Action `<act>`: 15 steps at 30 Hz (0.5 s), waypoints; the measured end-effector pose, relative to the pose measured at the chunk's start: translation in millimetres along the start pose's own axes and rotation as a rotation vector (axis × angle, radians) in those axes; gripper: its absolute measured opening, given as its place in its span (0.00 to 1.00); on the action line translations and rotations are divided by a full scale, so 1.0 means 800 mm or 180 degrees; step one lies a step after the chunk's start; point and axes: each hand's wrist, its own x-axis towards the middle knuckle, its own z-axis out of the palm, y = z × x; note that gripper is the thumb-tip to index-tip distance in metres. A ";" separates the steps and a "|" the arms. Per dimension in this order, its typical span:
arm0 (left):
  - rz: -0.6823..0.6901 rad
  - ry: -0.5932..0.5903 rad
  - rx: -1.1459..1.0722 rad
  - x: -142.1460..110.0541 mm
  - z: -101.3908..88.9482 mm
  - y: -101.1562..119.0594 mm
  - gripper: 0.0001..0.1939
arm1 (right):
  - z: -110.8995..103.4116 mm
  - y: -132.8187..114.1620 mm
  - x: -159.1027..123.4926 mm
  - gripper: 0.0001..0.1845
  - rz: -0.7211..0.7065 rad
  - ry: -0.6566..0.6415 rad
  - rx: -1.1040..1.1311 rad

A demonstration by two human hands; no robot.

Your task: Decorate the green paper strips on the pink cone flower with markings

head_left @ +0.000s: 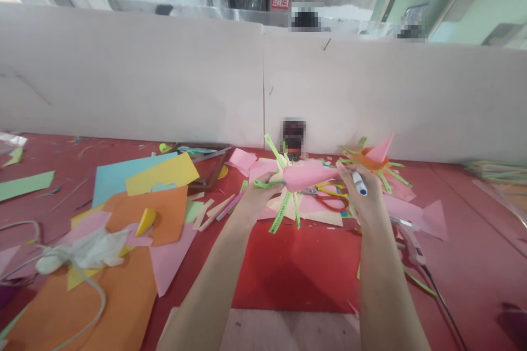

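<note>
In the head view, my left hand (265,193) is closed on the base of a pink paper cone (307,175) with green paper strips (281,214) fanning out around it. Some strips carry small dark marks. The cone lies sideways, its tip pointing right. My right hand (365,184), fingers closed, grips a white marker with a blue end (359,184); its fingertips are at the cone's tip. Beneath the cone are scissors (333,202) with red and yellow handles, on pink and cream paper. A similar pink cone with an orange base (376,154) stands beyond my right hand.
A pink glue gun (413,241) with a black cord lies right of my right forearm. Coloured paper sheets (144,214) and a white cable (96,293) cover the left side. A red sheet (302,269) lies between my forearms. A white partition (132,77) closes off the back.
</note>
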 end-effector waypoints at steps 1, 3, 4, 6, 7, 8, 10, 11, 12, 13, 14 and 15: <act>0.0005 -0.0015 0.0001 -0.001 0.000 0.000 0.17 | 0.000 0.000 0.000 0.20 -0.0020 -0.0009 -0.0034; 0.0009 -0.0090 0.0029 -0.004 0.000 0.003 0.18 | -0.001 -0.001 0.000 0.19 -0.0074 0.0064 -0.0176; 0.0010 -0.0146 0.0061 -0.007 0.000 0.005 0.19 | -0.002 -0.002 0.001 0.19 -0.0099 0.0113 -0.0264; 0.0016 -0.0255 0.0184 -0.014 0.001 0.011 0.19 | -0.003 -0.004 0.002 0.20 -0.0134 0.0195 -0.0422; 0.0026 -0.0290 0.0279 -0.018 0.001 0.015 0.19 | -0.004 -0.005 0.002 0.20 -0.0139 0.0213 -0.0468; 0.0022 -0.0330 0.0398 -0.021 0.000 0.018 0.19 | -0.004 -0.006 0.002 0.20 -0.0143 0.0222 -0.0499; -0.0066 -0.0465 0.0611 -0.024 -0.002 0.022 0.19 | -0.005 -0.006 0.003 0.20 -0.0193 0.0248 -0.0595; -0.0162 -0.0580 0.0663 -0.023 -0.003 0.022 0.20 | -0.006 -0.007 0.003 0.20 -0.0248 0.0288 -0.0660; -0.0258 -0.0669 0.0637 -0.021 -0.006 0.020 0.20 | -0.007 -0.007 0.003 0.20 -0.0312 0.0332 -0.0725; -0.0327 -0.0716 0.0556 -0.018 -0.008 0.018 0.21 | -0.008 -0.007 0.002 0.20 -0.0371 0.0356 -0.0771; -0.0377 -0.0720 0.0456 -0.014 -0.011 0.014 0.23 | -0.008 -0.007 0.002 0.19 -0.0415 0.0369 -0.0776; -0.0404 -0.0675 0.0337 -0.010 -0.013 0.010 0.24 | -0.009 -0.007 0.002 0.19 -0.0445 0.0368 -0.0743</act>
